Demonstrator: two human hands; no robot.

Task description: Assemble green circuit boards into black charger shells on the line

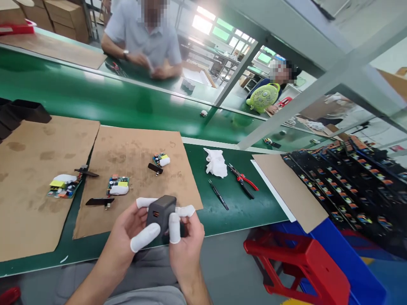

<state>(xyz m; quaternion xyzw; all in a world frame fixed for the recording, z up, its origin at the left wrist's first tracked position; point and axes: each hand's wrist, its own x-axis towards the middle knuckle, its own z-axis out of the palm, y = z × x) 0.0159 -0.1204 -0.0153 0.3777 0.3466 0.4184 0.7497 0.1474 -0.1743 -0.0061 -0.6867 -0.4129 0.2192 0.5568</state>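
Held the black case (162, 209) in both hands, at the near edge of the green surface (237, 222), with the slotted face toward the camera. Pinched it with the left hand (129, 224) between covered thumb and fingers; closed the right hand (190, 237) on the opposite side. Called, by judgement, for firm support on the left, light pressure on the right, and fingertips off the slot (156, 214). Risked slipping on the walls by squeezing hard.

Had little surface below, so judged safer to work farther in, over the cardboard sheet (178, 178). Saw a left circuit board (118, 185) and a far circuit board (161, 159) there, limiting room on those sides. Found more room rightward, short of the tweezers (218, 195) and pliers (243, 182).
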